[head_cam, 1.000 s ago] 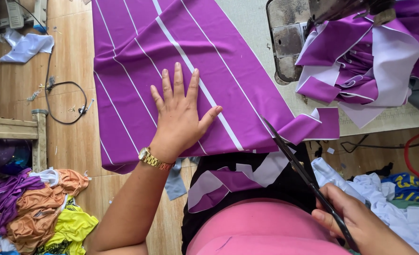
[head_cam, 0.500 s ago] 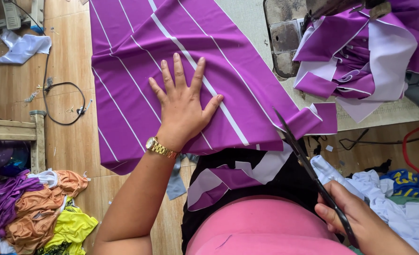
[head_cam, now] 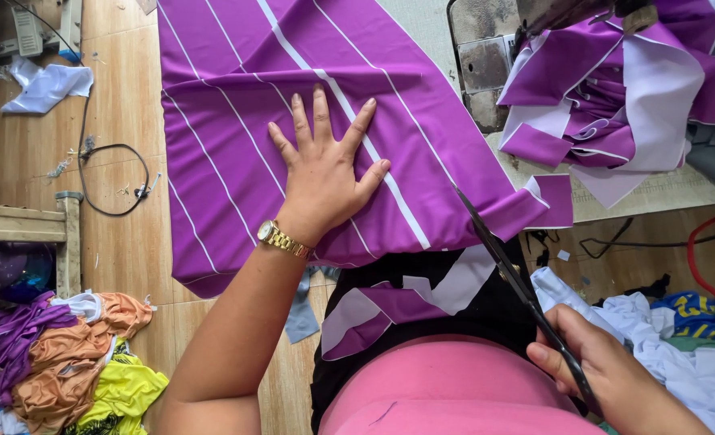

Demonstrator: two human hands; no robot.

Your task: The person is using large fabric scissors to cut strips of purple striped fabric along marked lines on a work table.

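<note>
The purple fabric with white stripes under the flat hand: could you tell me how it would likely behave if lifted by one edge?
The purple striped fabric would probably flop: it drapes over the table edge and creases beside the left hand. It looks thin, so likely light. Its smooth sheen suggests it may slide; the spread palm seems to steady it by the black scissors in the right hand.

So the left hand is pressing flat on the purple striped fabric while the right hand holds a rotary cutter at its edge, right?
Not quite: the head view shows the right hand holding black scissors, not a rotary cutter. The left hand does press flat on the purple striped fabric.

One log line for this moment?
left hand: flat on purple striped fabric | right hand: holds scissors at fabric edge
</note>
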